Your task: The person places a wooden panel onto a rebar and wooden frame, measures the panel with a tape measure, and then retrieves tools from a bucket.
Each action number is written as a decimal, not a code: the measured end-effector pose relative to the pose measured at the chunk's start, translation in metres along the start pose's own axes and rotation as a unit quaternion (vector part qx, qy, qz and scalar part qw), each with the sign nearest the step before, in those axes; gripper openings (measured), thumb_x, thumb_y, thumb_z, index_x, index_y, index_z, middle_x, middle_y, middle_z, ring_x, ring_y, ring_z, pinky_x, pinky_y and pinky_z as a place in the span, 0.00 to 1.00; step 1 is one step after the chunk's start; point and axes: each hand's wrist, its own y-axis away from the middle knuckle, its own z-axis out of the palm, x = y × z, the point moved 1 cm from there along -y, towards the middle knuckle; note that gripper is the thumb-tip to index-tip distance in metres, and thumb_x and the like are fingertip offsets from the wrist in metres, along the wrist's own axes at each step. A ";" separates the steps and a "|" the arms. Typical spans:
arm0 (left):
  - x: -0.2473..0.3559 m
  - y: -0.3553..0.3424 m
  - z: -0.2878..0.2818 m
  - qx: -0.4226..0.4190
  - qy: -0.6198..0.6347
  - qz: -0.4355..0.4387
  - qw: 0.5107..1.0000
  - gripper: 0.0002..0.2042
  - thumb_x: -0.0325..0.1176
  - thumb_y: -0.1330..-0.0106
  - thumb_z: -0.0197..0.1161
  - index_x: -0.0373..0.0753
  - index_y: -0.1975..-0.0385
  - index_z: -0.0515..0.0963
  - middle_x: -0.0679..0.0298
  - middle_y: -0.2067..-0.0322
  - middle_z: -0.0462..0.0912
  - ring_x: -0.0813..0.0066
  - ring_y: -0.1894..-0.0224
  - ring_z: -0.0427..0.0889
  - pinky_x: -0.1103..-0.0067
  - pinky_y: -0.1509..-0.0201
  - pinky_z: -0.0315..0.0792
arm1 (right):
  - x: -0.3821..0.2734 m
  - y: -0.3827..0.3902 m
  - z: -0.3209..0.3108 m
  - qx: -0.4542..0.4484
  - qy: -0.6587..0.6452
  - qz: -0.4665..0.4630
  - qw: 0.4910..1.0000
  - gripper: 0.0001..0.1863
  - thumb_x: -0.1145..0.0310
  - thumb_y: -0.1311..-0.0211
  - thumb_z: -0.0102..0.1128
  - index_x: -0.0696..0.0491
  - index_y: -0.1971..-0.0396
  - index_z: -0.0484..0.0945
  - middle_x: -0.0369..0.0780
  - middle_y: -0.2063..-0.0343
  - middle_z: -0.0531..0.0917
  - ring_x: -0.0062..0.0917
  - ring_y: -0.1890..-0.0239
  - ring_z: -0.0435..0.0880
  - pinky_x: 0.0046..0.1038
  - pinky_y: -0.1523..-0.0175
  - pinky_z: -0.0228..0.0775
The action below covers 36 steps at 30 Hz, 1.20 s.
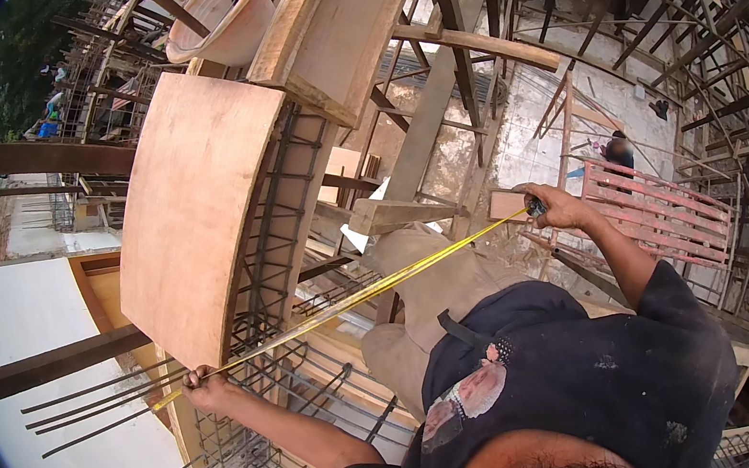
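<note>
A yellow tape measure blade (382, 285) runs taut across my front, from one hand to the other. My left hand (208, 391) is closed on the blade near its end, just below the lower corner of a plywood panel (196, 203); a short tip of the blade sticks out past my fingers. Out to the right, my right hand (554, 205) grips the small dark tape measure case (535, 207). Beside the panel runs a cage of steel reinforcing bars (277, 200), with the blade passing over its lower part.
Loose bar ends (91, 412) jut out at lower left, near a dark timber beam (55, 364). A wooden trough (353, 24) and a pinkish basin (227, 23) sit at the top. Far below on the right, a person (618, 151) is beside a red slatted frame (657, 211).
</note>
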 end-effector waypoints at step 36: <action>-0.336 0.270 0.134 -0.536 -0.709 0.235 0.394 0.24 0.42 0.45 0.67 0.35 0.51 0.75 0.45 0.53 0.79 0.46 0.52 0.78 0.60 0.47 0.72 | 0.032 -0.011 0.065 0.076 -0.446 0.107 0.885 0.31 0.66 0.42 0.66 0.52 0.38 0.67 0.43 0.57 0.81 0.26 0.55 0.80 0.28 0.54 0.75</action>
